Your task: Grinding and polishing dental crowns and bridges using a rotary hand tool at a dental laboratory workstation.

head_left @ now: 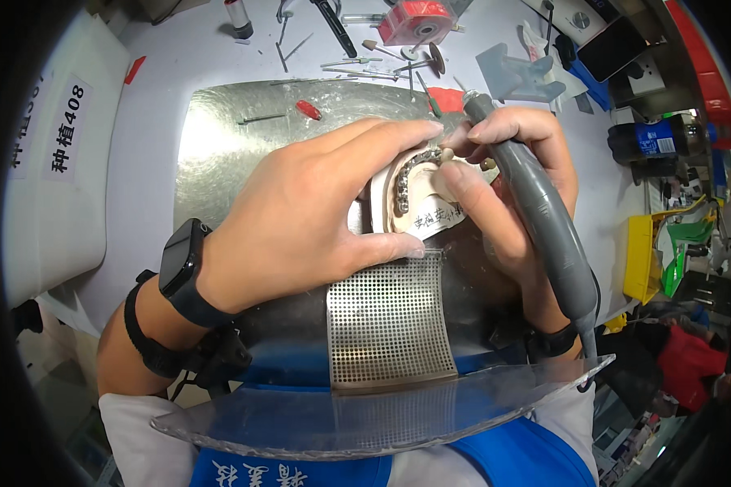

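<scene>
My left hand [296, 203] is curved around the left side of a cream plaster dental model [419, 183], its thumb at the near edge and its fingers along the far edge. A dark metal bar framework [404, 191] follows the model's arch. In my right hand [495, 207] lies a grey rotary handpiece [544, 219], its thin tip pointing up and away. The same hand's thumb and fingertips close at the right end of the framework, around a small tooth-coloured piece [447, 154]. What else those fingertips touch is partly hidden.
Under the hands is a shiny metal plate [219, 130] with a perforated metal grille [390, 325] nearer me. A clear shield [365, 418] crosses in front of my body. Several burs [353, 62] and a red tape dispenser [418, 23] lie beyond; a white bin [65, 162] stands left.
</scene>
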`<state>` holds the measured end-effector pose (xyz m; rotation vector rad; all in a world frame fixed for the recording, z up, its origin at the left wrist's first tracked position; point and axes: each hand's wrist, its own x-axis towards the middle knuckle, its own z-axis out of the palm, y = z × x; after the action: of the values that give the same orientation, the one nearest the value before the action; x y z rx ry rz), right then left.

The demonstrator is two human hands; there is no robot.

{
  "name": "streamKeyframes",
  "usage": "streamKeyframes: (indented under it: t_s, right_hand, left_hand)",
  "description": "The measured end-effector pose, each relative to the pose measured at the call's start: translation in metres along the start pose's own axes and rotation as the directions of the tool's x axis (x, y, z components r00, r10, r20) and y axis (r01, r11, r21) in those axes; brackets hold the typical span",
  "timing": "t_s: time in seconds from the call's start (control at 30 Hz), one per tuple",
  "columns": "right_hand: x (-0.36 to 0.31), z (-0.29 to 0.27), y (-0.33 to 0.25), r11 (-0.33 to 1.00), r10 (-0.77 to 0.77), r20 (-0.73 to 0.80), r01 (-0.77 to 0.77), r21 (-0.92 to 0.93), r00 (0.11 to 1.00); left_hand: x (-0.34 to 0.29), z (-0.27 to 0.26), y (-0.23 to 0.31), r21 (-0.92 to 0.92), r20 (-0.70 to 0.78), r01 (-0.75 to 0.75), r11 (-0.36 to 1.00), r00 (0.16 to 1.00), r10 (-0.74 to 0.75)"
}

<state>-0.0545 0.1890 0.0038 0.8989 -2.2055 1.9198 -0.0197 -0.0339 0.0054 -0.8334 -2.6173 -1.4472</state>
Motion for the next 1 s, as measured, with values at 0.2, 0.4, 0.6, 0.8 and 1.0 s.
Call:
streamKeyframes:
  t_s: [0.2,0.4,0.6,0.8,1.0]
  right_hand:
    - [-0.012,-0.009,-0.007,0.994,0.079,0.034,-0.076,-0.083,0.996]
    - [-0.011,-0.015,-0.015,0.99,0.127,0.031,-0.125,-0.06,0.991]
    - [-0.011,-0.012,-0.007,0.998,0.058,-0.08,-0.061,-0.031,0.995]
    - [-0.011,-0.011,-0.007,0.996,-0.054,-0.044,0.051,-0.076,0.998]
    - [-0.008,-0.012,0.004,0.969,-0.231,0.022,0.232,-0.087,0.973]
  left_hand:
    - [0.003,0.003,0.0,0.036,-0.015,-0.077,0.996,0.997,0.078]
    - [0.006,-0.003,0.004,0.068,0.072,-0.047,0.997,0.997,0.042]
    - [0.009,-0.005,0.009,0.08,0.084,0.001,0.997,0.996,-0.008]
    - [0.004,-0.003,0.001,0.061,0.061,-0.026,0.998,0.998,0.022]
    - [0.005,-0.001,0.004,0.021,0.055,0.022,1.0,0.998,-0.024]
